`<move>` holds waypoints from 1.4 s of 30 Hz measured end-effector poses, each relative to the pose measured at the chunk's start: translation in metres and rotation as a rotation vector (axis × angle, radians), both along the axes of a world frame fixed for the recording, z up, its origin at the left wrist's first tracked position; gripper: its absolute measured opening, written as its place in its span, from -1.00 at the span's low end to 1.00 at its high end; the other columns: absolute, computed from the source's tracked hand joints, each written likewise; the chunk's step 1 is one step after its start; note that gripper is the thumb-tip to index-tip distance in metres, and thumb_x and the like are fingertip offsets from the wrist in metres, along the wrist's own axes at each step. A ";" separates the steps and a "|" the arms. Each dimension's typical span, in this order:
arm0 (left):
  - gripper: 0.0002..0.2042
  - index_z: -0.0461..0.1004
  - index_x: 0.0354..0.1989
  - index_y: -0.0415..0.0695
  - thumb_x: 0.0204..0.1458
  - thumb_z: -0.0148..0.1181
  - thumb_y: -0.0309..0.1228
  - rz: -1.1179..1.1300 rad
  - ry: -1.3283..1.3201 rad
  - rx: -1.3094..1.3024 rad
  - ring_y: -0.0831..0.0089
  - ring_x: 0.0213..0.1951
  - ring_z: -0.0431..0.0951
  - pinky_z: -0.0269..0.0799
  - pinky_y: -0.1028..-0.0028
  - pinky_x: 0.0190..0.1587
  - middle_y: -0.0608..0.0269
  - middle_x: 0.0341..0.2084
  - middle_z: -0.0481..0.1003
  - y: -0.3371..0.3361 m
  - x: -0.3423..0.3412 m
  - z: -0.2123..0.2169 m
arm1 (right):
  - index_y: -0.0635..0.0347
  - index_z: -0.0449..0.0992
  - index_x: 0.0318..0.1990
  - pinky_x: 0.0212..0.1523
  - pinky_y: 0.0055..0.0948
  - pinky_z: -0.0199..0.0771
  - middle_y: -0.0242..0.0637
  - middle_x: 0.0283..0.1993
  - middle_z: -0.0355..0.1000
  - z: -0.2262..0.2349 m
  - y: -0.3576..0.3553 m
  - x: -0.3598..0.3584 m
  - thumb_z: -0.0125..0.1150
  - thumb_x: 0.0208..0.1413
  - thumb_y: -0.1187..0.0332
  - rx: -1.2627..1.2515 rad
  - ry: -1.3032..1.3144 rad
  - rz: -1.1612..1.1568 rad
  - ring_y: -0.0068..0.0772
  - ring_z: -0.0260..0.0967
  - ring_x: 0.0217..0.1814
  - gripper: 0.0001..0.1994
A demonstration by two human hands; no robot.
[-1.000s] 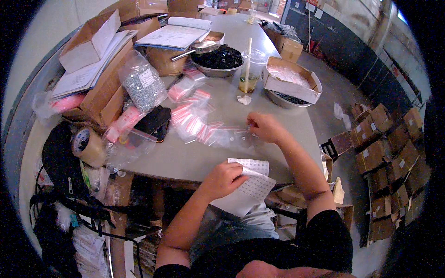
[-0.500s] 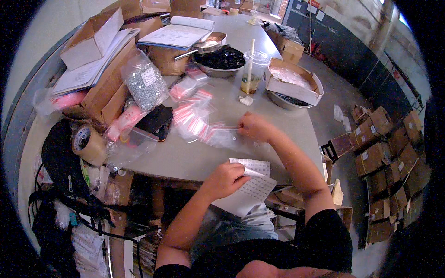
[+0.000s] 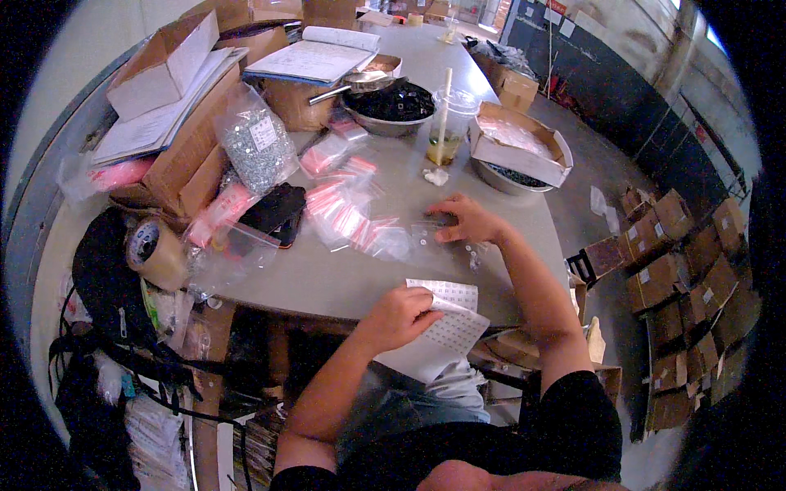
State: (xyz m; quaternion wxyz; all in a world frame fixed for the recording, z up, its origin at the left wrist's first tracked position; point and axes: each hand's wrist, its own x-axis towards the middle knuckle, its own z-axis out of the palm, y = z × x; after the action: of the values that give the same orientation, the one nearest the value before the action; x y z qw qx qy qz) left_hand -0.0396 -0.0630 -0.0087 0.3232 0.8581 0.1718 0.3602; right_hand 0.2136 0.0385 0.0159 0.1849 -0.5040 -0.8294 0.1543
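My left hand (image 3: 399, 315) grips a white sheet of small printed labels (image 3: 446, 331) at the table's near edge, its thumb on top. The sheet bends where its upper part folds over. My right hand (image 3: 468, 219) is above the table with its fingers apart and nothing visible in them. Beneath and beside it lie thin clear plastic bags (image 3: 422, 240) with tiny parts, hard to make out. A few small shiny pieces (image 3: 474, 259) sit just below that hand. To its left spreads a pile of small clear zip bags (image 3: 344, 209) with red-striped tops.
A clear bag of metal parts (image 3: 260, 139) leans against cardboard boxes at left. Farther back stand a bowl of black parts (image 3: 389, 106), a drink cup with a straw (image 3: 444, 135) and an open white box (image 3: 524, 147) on another bowl. A tape roll (image 3: 155, 254) lies left.
My right hand has opened and shifted slightly right, away from the small clear bags. The left hand and its label sheet have hardly moved.
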 end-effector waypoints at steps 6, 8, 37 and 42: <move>-0.79 0.40 -0.55 -0.25 -0.01 0.19 -0.37 0.022 0.032 0.019 0.06 -0.42 0.45 0.34 0.20 -0.31 0.05 -0.55 0.43 0.000 0.000 0.001 | 0.06 0.55 -0.17 -0.03 -0.19 0.36 -0.08 -0.28 0.47 -0.003 0.006 -0.018 0.33 -0.08 0.05 -0.057 -0.061 0.040 -0.13 0.39 -0.07 -0.62; -0.79 0.39 -0.55 -0.25 -0.01 0.20 -0.37 0.032 0.008 0.061 0.06 -0.42 0.45 0.34 0.20 -0.31 0.05 -0.55 0.43 0.000 0.001 0.001 | 0.10 0.55 -0.21 -0.05 -0.19 0.37 -0.09 -0.28 0.46 -0.010 0.011 -0.021 0.33 -0.07 0.10 -0.066 -0.031 0.040 -0.13 0.39 -0.09 -0.67; -0.78 0.38 -0.57 -0.23 -0.01 0.20 -0.36 0.039 0.009 0.038 0.04 -0.43 0.43 0.33 0.21 -0.28 0.04 -0.56 0.41 0.001 0.003 -0.005 | 0.24 0.44 -0.36 -0.33 -0.20 0.37 -0.10 -0.39 0.47 0.000 -0.046 0.044 0.32 -0.08 0.21 -0.116 0.023 -0.216 -0.12 0.41 -0.36 -0.72; -0.77 0.38 -0.57 -0.24 -0.01 0.21 -0.36 0.045 0.044 0.031 0.04 -0.44 0.42 0.33 0.23 -0.31 0.04 -0.56 0.40 0.002 0.001 0.000 | 0.30 0.42 -0.40 -0.35 -0.18 0.34 -0.04 -0.43 0.45 0.062 0.025 0.088 0.26 -0.02 0.29 0.498 0.172 -0.602 -0.06 0.38 -0.42 -0.77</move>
State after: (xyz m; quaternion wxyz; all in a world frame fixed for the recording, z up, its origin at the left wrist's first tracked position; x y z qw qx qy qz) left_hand -0.0386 -0.0608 -0.0089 0.2979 0.8667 0.1925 0.3508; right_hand 0.3013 0.0635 0.0779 0.4071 -0.6494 -0.6383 -0.0712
